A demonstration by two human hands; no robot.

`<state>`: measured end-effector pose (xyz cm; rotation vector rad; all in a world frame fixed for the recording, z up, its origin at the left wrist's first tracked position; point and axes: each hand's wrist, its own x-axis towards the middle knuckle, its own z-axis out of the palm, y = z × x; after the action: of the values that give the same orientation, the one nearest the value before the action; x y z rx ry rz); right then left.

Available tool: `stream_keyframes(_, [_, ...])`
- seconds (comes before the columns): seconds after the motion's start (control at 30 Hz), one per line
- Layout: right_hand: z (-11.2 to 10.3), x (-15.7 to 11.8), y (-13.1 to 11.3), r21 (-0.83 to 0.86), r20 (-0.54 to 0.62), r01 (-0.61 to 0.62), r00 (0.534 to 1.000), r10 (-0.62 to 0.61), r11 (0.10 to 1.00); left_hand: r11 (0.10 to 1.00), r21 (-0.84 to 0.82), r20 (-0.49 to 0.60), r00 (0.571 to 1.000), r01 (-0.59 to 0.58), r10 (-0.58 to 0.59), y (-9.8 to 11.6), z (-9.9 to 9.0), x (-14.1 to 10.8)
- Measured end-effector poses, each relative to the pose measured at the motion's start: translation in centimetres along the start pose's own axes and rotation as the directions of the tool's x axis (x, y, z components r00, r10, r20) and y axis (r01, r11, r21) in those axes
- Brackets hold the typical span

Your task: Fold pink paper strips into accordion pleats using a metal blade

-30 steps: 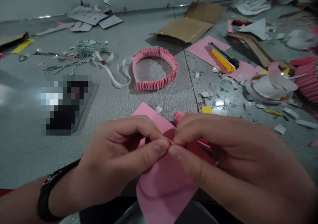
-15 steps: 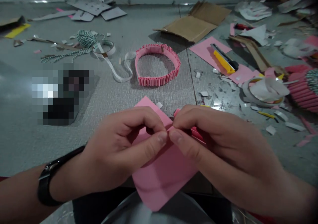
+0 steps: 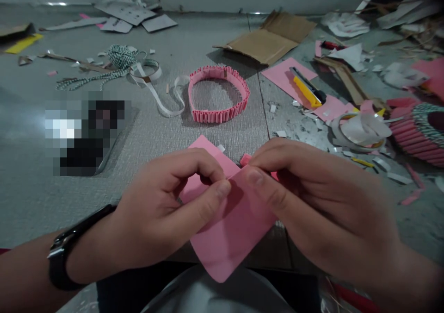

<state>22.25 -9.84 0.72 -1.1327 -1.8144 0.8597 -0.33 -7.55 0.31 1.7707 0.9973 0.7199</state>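
A sheet of pink paper [image 3: 229,239] hangs between my two hands, its lower corner toward my lap. My left hand [image 3: 166,206] pinches its upper edge between thumb and forefinger. A short way to the right, my right hand [image 3: 312,202] pinches the same edge with thumb and forefinger. Behind the sheet lies another piece of pink paper [image 3: 199,146], partly hidden by the hands. Something pink and rolled [image 3: 245,159] shows just behind my right fingertips. Beyond the hands rests a ring of short pink paper rolls [image 3: 220,116] on the table.
A dark phone-like object, blurred out, [image 3: 93,137] lies at left, near green-and-white twine [image 3: 121,57] and a white ribbon [image 3: 157,100]. A cardboard piece [image 3: 263,42] lies at the back. At right are a yellow cutter [image 3: 307,90], a tape roll [image 3: 360,130], a twine-topped pink basket [image 3: 416,132] and scraps.
My hands have moved apart along the paper's edge, the right one shifting slightly to the right. More of the edge shows between the fingertips, and the sheet's lower corner has risen a little.
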Motion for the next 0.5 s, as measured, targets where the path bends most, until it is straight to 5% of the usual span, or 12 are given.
stream_keyframes(0.3, [-0.6,0.1,0.3,-0.044,-0.204,-0.076,0.977,0.065,0.996,0.995,0.078,-0.06,0.996,-0.064,0.069,-0.1,-0.1,0.2])
stream_keyframes(0.5, [-0.9,0.0,1.6,0.063,-0.388,-0.109,0.913,0.125,0.992,0.994,0.096,-0.112,0.992,-0.048,0.058,0.1,-0.5,0.5])
